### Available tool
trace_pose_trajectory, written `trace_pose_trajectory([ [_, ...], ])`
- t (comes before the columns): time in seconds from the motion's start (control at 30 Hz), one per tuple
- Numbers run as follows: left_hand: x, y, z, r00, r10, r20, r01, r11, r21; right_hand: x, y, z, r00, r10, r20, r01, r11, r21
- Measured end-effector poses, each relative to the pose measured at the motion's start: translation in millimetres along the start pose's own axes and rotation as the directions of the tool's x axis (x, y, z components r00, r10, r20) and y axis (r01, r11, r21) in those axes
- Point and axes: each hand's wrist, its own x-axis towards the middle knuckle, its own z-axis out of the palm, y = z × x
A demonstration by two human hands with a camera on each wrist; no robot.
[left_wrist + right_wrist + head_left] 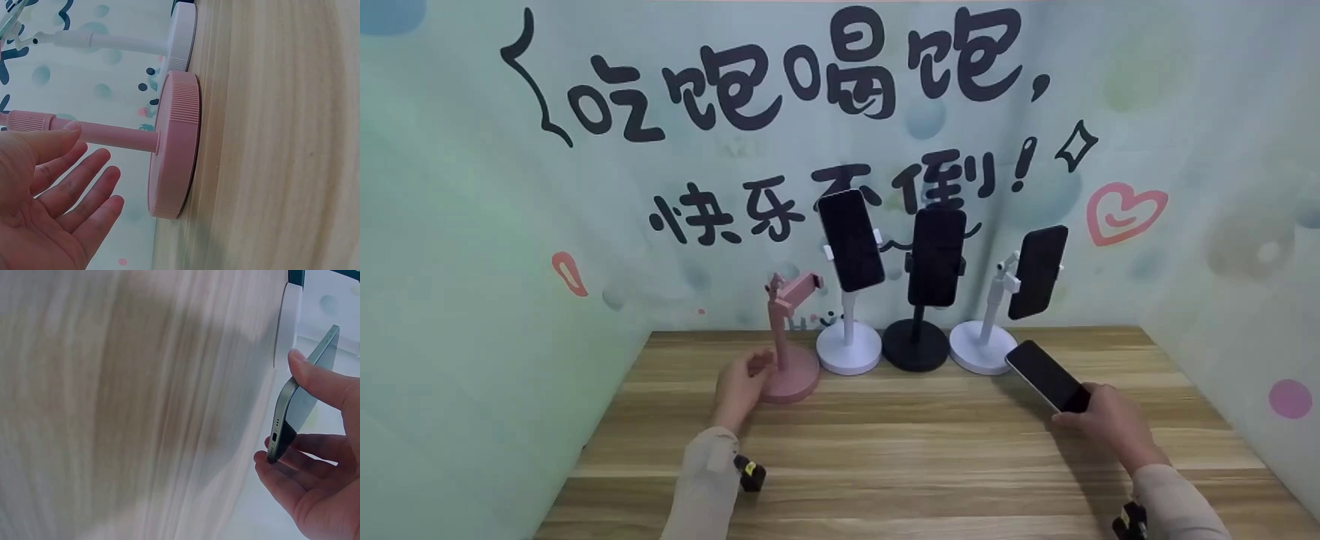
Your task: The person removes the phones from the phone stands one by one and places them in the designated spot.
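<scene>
Pink from base to holder, a phone stand (799, 377) sits at the left end of a row on the wood-grained worktop (885, 450). Beside its pole we see the left hand (741, 388), released: the left wrist view shows its fingers loosely extended and spread, with the thumb across the pole; whether it touches, we cannot tell. The right hand (1114, 420) is grasping a dark-screened phone (1046, 373), thumb on one long edge and fingertips on the opposite one. We see this phone held above the worktop in front of the rightmost stand, tilted with its far end pointing towards the row, its lower end and charging port showing in the right wrist view.

Next to the pink stand we find a white stand (849, 358) carrying a phone (852, 241) that leans a little, then a black stand (916, 354) with a nearly upright phone (936, 257), and last a second white stand (982, 356) whose phone (1038, 274) is turned to one side. All of these screens are dark. Behind the row we have a pale green backdrop (457, 247) with large black Chinese lettering, soft round spots and a pink heart outline. Both forearms wear light sleeves (706, 480), and we make out a small black device (750, 474) at each wrist.
</scene>
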Motion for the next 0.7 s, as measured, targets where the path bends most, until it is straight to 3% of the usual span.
trace_pose_trajectory([
  [0.37,-1.8,-3.8,-4.5,1.000,0.018,-0.010,-0.018,1.000,-0.001,-3.8,5.1,-0.2,0.999,-0.019,-0.042,0.017,0.999,-0.040],
  [0.7,-2.3,-5.4,-4.5,1.000,0.019,-0.006,-0.019,1.000,-0.002,-3.2,7.2,1.3,1.000,-0.001,-0.016,0.000,0.998,-0.063],
])
